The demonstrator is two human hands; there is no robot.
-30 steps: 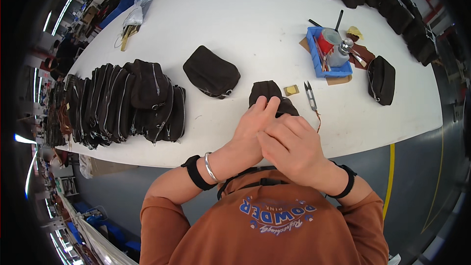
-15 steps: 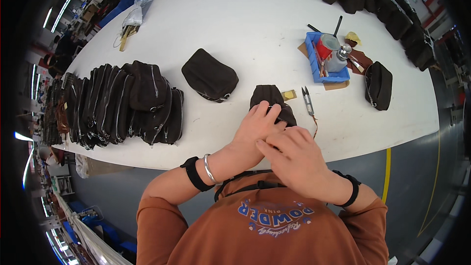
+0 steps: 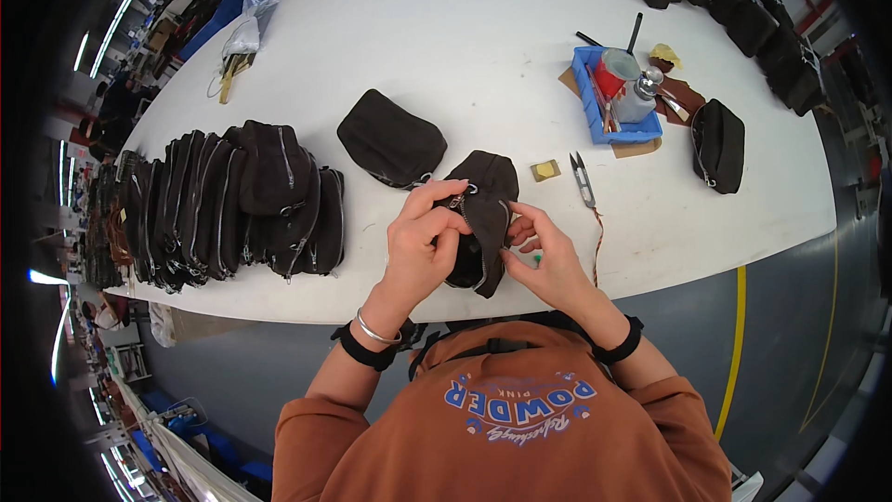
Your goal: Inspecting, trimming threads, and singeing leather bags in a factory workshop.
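Observation:
A dark brown zippered pouch (image 3: 491, 177) stands at the near edge of the table, its zip opening gaping toward me. My left hand (image 3: 423, 234) pinches the zip edge on its left side, near the metal zip end. On the opposite side, my right hand (image 3: 546, 256) grips the pouch's right edge between thumb and fingers. The inside looks black, and its contents cannot be made out. Just beyond the pouch to the left lies another dark pouch (image 3: 390, 138). A small yellow block on a brown scrap (image 3: 545, 170) and thread snips (image 3: 583, 181) lie to the right.
Stacked dark pouches (image 3: 232, 195) fill the table's left side. On the right are a blue tray (image 3: 595, 112) with a red cup and a bottle, and a single pouch (image 3: 718, 146). More dark pouches (image 3: 743, 28) line the far right edge; a plastic bag (image 3: 243, 42) lies far left.
My hands have moved apart to either side of the pouch, which has shifted left and turned so its opening shows. Earlier they were close together over it.

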